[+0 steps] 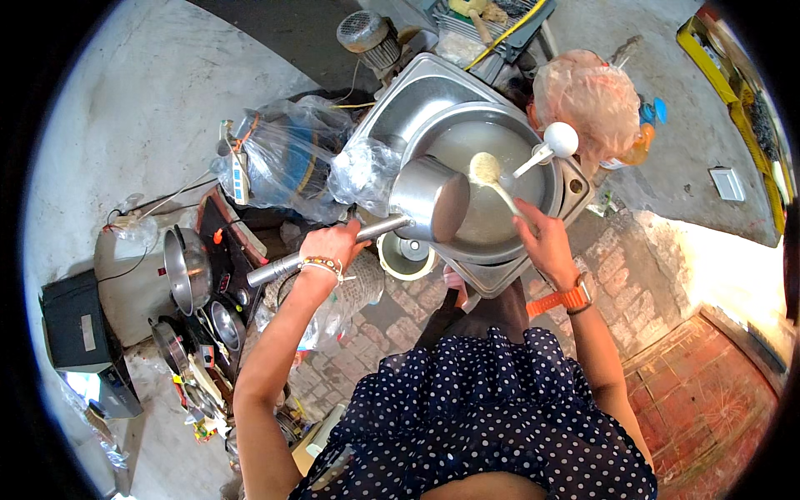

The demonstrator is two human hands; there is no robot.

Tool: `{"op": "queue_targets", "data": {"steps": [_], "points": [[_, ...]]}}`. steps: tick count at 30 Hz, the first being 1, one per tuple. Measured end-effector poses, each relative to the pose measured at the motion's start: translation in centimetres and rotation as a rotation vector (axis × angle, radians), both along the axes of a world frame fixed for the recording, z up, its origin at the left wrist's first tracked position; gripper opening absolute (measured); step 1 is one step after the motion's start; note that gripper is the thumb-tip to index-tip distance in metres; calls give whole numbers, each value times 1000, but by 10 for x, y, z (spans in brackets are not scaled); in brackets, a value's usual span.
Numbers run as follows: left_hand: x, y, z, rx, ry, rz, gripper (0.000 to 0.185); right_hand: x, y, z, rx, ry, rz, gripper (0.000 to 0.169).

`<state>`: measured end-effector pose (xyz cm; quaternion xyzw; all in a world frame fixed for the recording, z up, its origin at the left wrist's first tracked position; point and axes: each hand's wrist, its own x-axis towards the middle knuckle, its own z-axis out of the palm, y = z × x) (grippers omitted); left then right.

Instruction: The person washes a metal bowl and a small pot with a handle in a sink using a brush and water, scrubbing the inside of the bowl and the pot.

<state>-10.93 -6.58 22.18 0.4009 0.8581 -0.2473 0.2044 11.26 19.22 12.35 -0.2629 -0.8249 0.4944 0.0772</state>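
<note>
My left hand (331,247) grips the long metal handle of a stainless steel saucepan (422,194). The pan is tilted on its side above the left part of a large round metal basin (553,209). Cloudy water (500,219) stands in the basin, which sits in a stainless steel sink (400,87). In my right hand (544,237) is the pale handle of a dish brush (484,167) or similar scrubber; its rough head is over the water, close to the pan. What looks like a white tap (560,140) reaches over the basin's right side.
An electric motor (369,40) stands behind the sink. Plastic sheeting covers a blue drum (294,156) at left, with a power strip (239,178) on it. A pinkish plastic bag (587,103) stands at right. A pale bucket (406,265) is below; metal pots (187,269) sit far left.
</note>
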Motion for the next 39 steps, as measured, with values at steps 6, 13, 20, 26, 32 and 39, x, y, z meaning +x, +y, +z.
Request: {"op": "queue_targets", "data": {"steps": [6, 13, 20, 26, 32, 39], "points": [[0, 13, -4, -6, -17, -25, 40, -4, -32, 33, 239, 200, 165, 37], [8, 28, -4, -79, -33, -33, 41, -44, -42, 40, 484, 62, 354, 35], [5, 21, 1, -53, -21, 48, 41, -21, -41, 46, 471, 42, 395, 39], [6, 21, -7, -54, -65, 85, 42, -31, -58, 40, 517, 66, 453, 37], [7, 20, -5, 14, -68, 139, 44, -43, -55, 38, 535, 103, 409, 38], [8, 16, -15, 105, -114, 186, 46, -26, -58, 40, 583, 67, 415, 40]]}}
